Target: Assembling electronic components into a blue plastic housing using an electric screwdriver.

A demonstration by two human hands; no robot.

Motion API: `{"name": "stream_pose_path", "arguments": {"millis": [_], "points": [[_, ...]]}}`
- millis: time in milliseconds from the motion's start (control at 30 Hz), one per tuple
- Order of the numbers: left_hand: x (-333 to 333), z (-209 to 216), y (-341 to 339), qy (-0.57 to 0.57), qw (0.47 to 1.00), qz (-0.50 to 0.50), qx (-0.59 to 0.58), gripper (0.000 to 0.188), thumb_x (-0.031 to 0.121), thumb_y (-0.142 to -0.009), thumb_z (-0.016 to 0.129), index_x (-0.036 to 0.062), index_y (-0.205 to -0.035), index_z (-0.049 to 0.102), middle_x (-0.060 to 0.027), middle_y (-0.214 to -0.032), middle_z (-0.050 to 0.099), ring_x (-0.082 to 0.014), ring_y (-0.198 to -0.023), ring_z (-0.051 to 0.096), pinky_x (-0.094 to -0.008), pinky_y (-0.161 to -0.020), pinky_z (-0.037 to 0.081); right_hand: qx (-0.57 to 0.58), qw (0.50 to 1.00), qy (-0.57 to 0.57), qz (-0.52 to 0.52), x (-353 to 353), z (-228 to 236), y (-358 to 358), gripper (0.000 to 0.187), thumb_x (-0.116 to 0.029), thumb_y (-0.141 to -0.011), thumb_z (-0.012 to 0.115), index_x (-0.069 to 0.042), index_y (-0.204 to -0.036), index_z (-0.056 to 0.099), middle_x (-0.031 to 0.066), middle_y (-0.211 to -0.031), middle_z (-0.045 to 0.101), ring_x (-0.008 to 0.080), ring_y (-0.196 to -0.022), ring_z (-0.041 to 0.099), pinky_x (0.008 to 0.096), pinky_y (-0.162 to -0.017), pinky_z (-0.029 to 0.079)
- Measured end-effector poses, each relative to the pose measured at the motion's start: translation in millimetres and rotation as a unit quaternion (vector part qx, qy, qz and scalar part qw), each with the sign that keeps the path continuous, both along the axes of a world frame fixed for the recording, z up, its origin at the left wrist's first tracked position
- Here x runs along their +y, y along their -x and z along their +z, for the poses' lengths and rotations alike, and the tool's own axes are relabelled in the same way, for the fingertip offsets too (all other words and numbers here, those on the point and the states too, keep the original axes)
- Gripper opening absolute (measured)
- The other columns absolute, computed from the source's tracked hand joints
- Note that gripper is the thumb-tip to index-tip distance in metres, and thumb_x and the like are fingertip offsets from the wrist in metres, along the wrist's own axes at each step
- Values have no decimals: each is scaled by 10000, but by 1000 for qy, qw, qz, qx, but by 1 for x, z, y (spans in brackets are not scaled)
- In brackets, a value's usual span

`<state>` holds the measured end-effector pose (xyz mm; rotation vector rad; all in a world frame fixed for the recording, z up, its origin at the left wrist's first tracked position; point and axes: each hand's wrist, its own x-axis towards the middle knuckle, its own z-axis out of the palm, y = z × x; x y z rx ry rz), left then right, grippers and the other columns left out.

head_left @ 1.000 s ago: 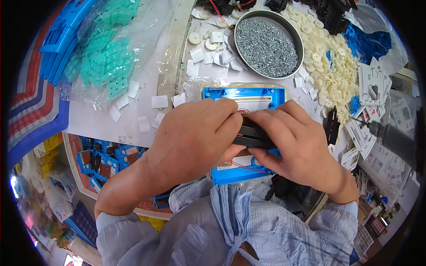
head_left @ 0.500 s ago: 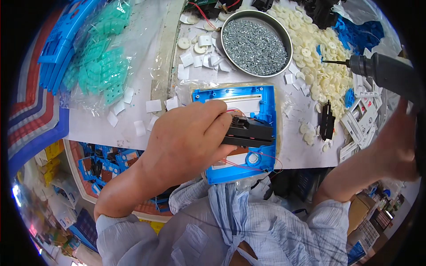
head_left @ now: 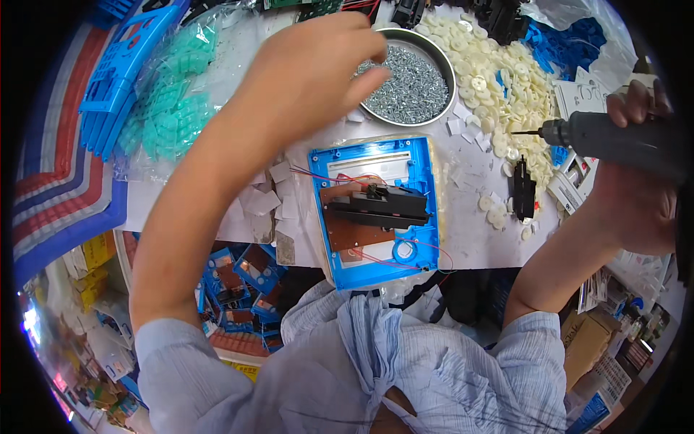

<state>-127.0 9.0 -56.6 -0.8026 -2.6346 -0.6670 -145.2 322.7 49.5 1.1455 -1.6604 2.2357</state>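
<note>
Right hand (head_left: 643, 202): gripping screwdriver (head_left: 607, 136). Left hand (head_left: 318, 65): over screws (head_left: 416, 87), can't tell if pinching. Treat black mechanism (head_left: 387, 207) as light, stiff; hold by sides, sparing fragile-looking wires (head_left: 318, 174).

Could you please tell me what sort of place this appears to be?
Probably a small assembly workshop: a round metal dish holds small silver screws, the right hand holds a grey cylindrical power screwdriver, and an open blue plastic casing lies in the middle.
</note>
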Motion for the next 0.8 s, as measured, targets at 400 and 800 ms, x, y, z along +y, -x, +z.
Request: {"name": "stream_pose_path", "arguments": {"millis": [400,800], "points": [[21,1,-3,-90,980,-128,-122,110,113,-883,714,10,-890,678,-96,-801,614,-232,-663,577,-338,-602,462,-91,988,108,-58,21,-15,-40,656,-419,-943,541,-11,-1452,471,207,-1196,593,315,-961,519,419,-810,455],[51,-26,43,135,985,-84,-71,151,169,-766,788,76,-866,723,-88,-882,655,-318,-905,658,-457,-789,511,-89,988,-11,-124,9,-17,-6,873,-570,-913,527,-70,-1585,281,136,-1191,569,218,-957,567,378,-820,503]]}}
